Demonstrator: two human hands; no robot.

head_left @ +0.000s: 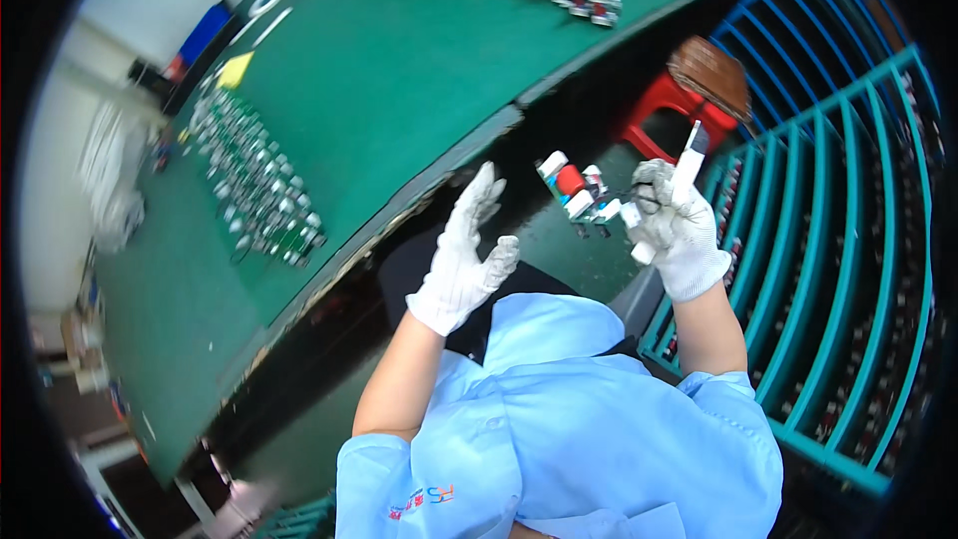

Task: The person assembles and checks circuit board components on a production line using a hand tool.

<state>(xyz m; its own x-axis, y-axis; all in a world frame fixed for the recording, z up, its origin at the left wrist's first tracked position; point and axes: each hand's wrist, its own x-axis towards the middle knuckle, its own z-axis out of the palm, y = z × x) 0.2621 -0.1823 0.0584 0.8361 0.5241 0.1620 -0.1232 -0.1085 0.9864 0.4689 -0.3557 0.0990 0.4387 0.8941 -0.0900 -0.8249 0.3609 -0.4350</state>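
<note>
I see through one wide, round eye on the left side of the person's head. It looks down at the front of the light blue cloth shirt (619,449), which is very close. The left hand in a white cloth glove (461,262) and the right hand in a white cloth glove (687,245) are near the middle. The big flat green table (399,90) slants and bends toward the rim.

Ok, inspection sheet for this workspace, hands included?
Surface: green table, worn along its near edge.
Parts: one circuit board with a red part, off the table; two long rows of boards on it.
Clutter: white ring, yellow sheet.
Hands: both gloved; left hand empty, open; right hand appears to grip the circuit board.
Cables: none clearly made out.
Surroundings: teal rack, red stool.
</note>
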